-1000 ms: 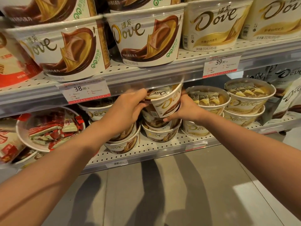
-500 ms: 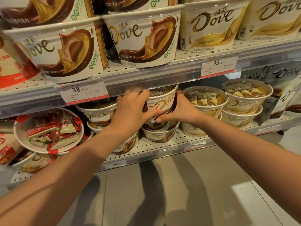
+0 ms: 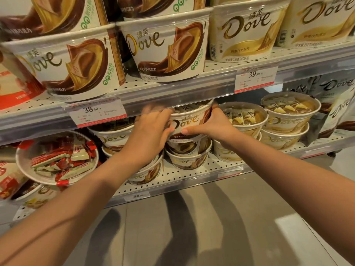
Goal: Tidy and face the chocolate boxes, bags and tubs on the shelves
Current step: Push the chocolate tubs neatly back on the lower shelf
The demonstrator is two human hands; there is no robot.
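Sitting atop a stack of tubs at the lower shelf's (image 3: pixel 172 175) front edge, the brown Dove tub (image 3: pixel 189 122) faces outward. Left hand (image 3: pixel 151 129) and right hand (image 3: pixel 213 125) each have their grip curled round its sides. Cream tubs (image 3: pixel 247 120) stand just beside, toward the shelf's right end.

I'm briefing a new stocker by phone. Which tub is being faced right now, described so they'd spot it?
Find the 38.00 price tag on the upper shelf edge. Just right of it, on the lower shelf, the brown Dove tub tops a stack. Only it is gripped by the left hand and right hand.
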